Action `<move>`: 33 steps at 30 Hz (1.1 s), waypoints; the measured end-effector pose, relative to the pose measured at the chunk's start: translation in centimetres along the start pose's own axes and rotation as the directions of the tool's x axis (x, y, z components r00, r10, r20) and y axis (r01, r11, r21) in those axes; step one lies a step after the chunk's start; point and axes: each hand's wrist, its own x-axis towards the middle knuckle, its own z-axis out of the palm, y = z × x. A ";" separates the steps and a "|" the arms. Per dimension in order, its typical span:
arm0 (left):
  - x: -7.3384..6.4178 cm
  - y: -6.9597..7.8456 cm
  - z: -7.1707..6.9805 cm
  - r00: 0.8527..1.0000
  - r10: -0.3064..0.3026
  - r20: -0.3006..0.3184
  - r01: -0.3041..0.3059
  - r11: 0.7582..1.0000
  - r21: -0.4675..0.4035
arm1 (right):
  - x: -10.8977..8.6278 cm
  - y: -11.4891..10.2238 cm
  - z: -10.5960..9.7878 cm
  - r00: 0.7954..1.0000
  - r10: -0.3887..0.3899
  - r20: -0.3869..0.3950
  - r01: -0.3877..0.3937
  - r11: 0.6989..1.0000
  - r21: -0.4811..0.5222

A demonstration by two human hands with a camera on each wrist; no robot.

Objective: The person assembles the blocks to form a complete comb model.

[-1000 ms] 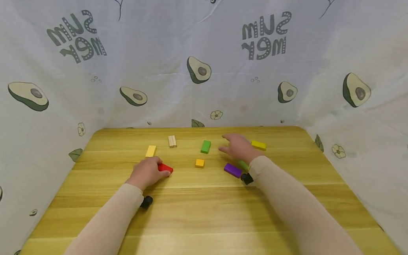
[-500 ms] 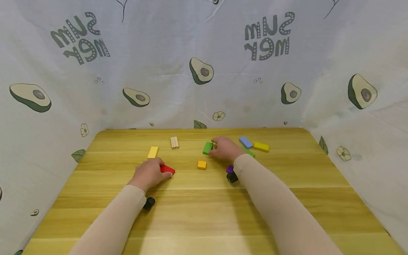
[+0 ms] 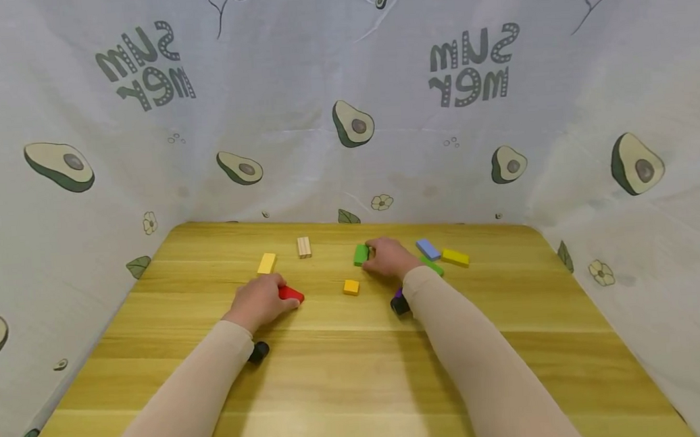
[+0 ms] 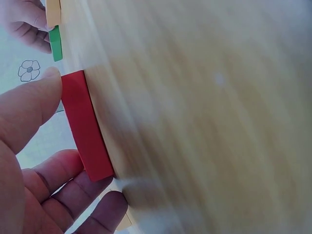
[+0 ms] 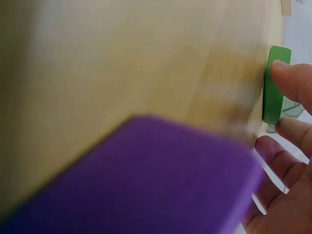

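My left hand (image 3: 258, 303) pinches a red wooden block (image 3: 291, 294) that lies on the table at left of centre. In the left wrist view, the thumb is at one end of that red block (image 4: 90, 126) and the fingers are at the other. Farther back, my right hand (image 3: 389, 258) grips a green block (image 3: 361, 255) by its ends. The right wrist view has the thumb on the near end of this green block (image 5: 277, 92) and a fingertip at its far end. A small orange block (image 3: 351, 287) sits between the two hands.
Pale yellow (image 3: 266, 263) and plain wood blocks (image 3: 304, 247) lie at back left. Blue (image 3: 428, 249), yellow (image 3: 455, 258) and second green (image 3: 432, 266) blocks lie right of my right hand. A purple block (image 5: 146, 180) is under the right wrist. A printed curtain (image 3: 291, 80) hangs behind.
My right hand has moved left to the green block and taken hold of it, uncovering the blue block and covering most of the purple one. The left hand stays at the red block.
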 end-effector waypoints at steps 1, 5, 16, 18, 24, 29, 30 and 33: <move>0.0 0.0 0.0 1.000 0.000 0.000 0.000 1.000 0.000 | 0.1 0.0 0.0 1.000 0.001 0.005 -0.001 1.000 -0.002; -0.1 0.1 0.0 1.000 -0.001 0.001 0.001 1.000 0.002 | 0.7 0.2 -0.1 1.000 0.012 0.021 -0.012 0.999 -0.035; -0.5 0.5 0.2 1.000 -0.019 0.004 0.019 1.000 -0.008 | 2.0 0.0 -0.4 0.997 0.037 0.063 -0.031 0.995 -0.092; -0.5 0.5 0.2 1.000 -0.018 -0.001 0.018 1.000 -0.003 | 2.1 0.0 -0.4 0.997 0.039 0.063 -0.033 0.995 -0.094; -0.4 0.6 0.0 1.000 -0.024 -0.010 0.024 1.000 0.003 | 2.5 0.0 -0.5 0.998 0.033 0.058 -0.029 0.996 -0.082; -0.3 0.7 -0.1 1.000 -0.027 -0.014 0.027 1.000 0.001 | 2.8 0.1 -0.6 0.997 0.052 0.066 -0.048 0.997 -0.061; -0.3 0.6 -0.1 0.999 -0.028 -0.014 0.028 1.000 0.002 | 2.9 0.1 -0.6 0.996 0.055 0.066 -0.051 0.997 -0.059; -0.2 0.6 -0.2 0.999 -0.033 -0.015 0.033 0.999 0.002 | 3.1 0.2 -0.6 0.997 0.054 0.061 -0.050 0.997 -0.062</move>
